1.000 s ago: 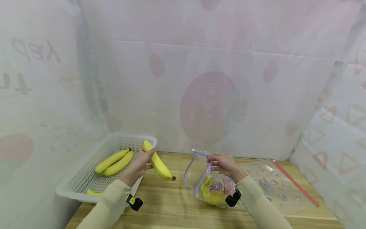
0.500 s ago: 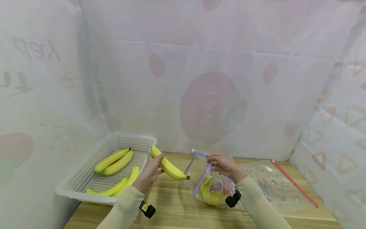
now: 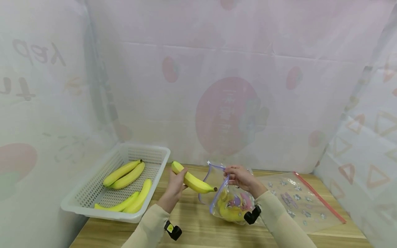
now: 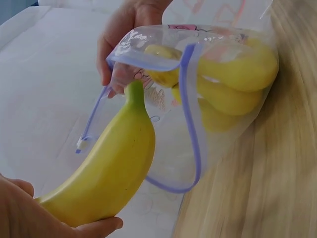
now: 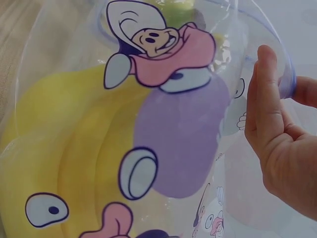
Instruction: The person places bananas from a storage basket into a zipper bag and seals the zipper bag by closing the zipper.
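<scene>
My left hand (image 3: 176, 184) grips one end of a banana (image 3: 195, 182), whose other end points right, at the mouth of a clear zip bag (image 3: 214, 198) with a purple seal. In the left wrist view that banana (image 4: 111, 163) overlaps the bag's gaping mouth. My right hand (image 3: 240, 177) pinches the upper edge of the bag and holds it apart. Several bananas (image 4: 233, 89) lie inside the bag, seen through the printed plastic. Close up in the right wrist view, the cartoon print (image 5: 183, 134) covers part of them.
At the left stands a white perforated basket (image 3: 72, 205) holding several bananas (image 3: 125, 174) in two groups. A flat clear bag with a red slider seal (image 3: 319, 196) lies on the wooden table (image 3: 198, 234) at the right. Printed sheets (image 3: 186, 103) wall the table at the back and sides.
My left hand has carried the banana rightward from beside the basket to the bag's mouth, uncovering more bananas in the basket. The right hand and the bag have stayed in place.
</scene>
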`<action>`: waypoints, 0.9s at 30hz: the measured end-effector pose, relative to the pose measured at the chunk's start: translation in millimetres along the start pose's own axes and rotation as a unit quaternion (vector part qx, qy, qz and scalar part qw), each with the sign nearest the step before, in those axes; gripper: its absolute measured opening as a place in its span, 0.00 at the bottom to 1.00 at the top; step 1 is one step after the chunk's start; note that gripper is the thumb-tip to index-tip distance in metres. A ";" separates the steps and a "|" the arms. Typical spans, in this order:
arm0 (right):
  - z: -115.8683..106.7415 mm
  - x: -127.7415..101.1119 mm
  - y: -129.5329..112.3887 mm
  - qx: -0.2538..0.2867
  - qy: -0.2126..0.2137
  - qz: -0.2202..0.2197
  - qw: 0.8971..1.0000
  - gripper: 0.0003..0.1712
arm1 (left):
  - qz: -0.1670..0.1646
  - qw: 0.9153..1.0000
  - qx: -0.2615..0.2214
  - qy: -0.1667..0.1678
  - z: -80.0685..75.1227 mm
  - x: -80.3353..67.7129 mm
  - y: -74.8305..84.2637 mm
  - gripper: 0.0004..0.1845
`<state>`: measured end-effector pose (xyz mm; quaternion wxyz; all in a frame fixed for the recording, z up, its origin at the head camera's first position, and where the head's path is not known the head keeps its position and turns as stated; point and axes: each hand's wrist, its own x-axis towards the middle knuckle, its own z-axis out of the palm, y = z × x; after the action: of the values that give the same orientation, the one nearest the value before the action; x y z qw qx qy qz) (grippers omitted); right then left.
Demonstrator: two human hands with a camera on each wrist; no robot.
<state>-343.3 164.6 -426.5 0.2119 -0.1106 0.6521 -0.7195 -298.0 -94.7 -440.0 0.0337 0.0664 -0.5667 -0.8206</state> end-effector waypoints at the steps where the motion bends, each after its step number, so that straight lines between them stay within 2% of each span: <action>1: 0.0 0.0 -0.2 0.001 0.000 0.000 1.000 0.08 | 0.000 1.000 -0.001 0.002 1.7 -0.3 -1.5 0.27; 6: -0.2 -0.1 -0.6 0.004 -0.002 0.003 1.000 0.08 | -0.004 1.000 -0.009 0.011 9.0 -1.5 -5.6 0.28; 16: 0.4 -2.1 -1.7 0.008 -0.006 0.004 1.000 0.09 | -0.019 1.000 -0.022 -0.009 13.1 -4.0 -3.7 0.29; 22: 0.6 -2.0 -1.2 0.006 -0.005 0.006 1.000 0.09 | 0.000 1.000 -0.025 -0.012 16.5 -4.9 -6.5 0.28; 27: 0.7 -0.6 -1.8 -0.001 0.002 0.002 1.000 0.09 | 0.010 1.000 -0.006 -0.027 21.3 -9.3 -12.5 0.27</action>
<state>-342.7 164.3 -424.5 0.2125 -0.1081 0.6534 -0.7185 -291.7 -69.3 -443.7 0.0273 0.0386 -0.5628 -0.8253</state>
